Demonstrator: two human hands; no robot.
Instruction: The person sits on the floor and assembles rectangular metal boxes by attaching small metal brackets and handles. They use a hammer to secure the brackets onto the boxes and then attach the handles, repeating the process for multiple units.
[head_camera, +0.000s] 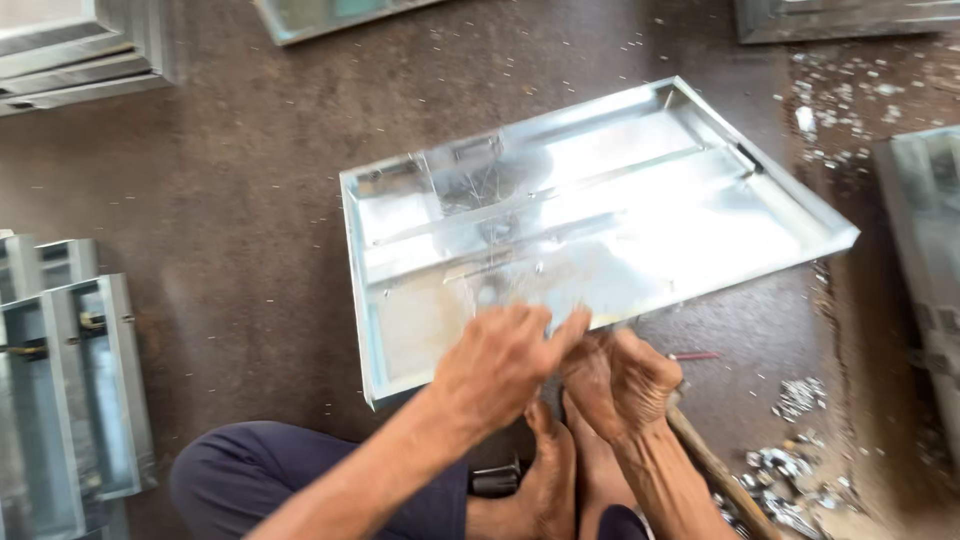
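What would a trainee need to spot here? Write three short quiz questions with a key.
1. True or false: both hands meet at the near edge of the metal tray.
2. Which lies by the right hand: A) a wooden handle, B) a paint can, C) a coiled hose?
3. What litters the floor at lower right?

Key:
1. True; the left hand and the right hand are together there.
2. A, the wooden handle.
3. Small metal scraps.
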